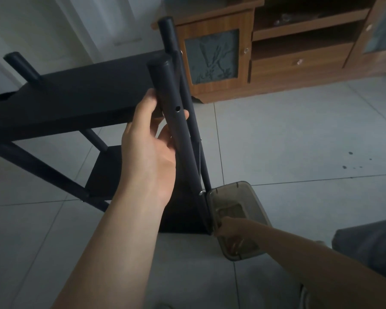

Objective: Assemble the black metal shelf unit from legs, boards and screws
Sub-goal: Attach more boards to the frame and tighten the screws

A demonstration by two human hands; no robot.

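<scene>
The black shelf unit stands on the tiled floor with its upper board [71,101] and a lower board [105,172] joined to round legs. My left hand [149,141] grips the near black leg [169,103] just below a screw hole, fingers wrapped round the tube. A second leg [168,34] rises behind it. My right hand [227,228] reaches into a clear plastic container [239,201] on the floor beside the leg's foot; its fingers curl down inside, and whether they hold a screw is hidden. A silver screw head [200,193] shows low on the leg.
A wooden TV cabinet [276,52] with glass doors and a drawer stands along the far wall. Two more legs [22,65] stick up at the shelf's left end. A grey cloth-covered knee [370,248] is at the right edge. Pale floor tiles lie right of the shelf.
</scene>
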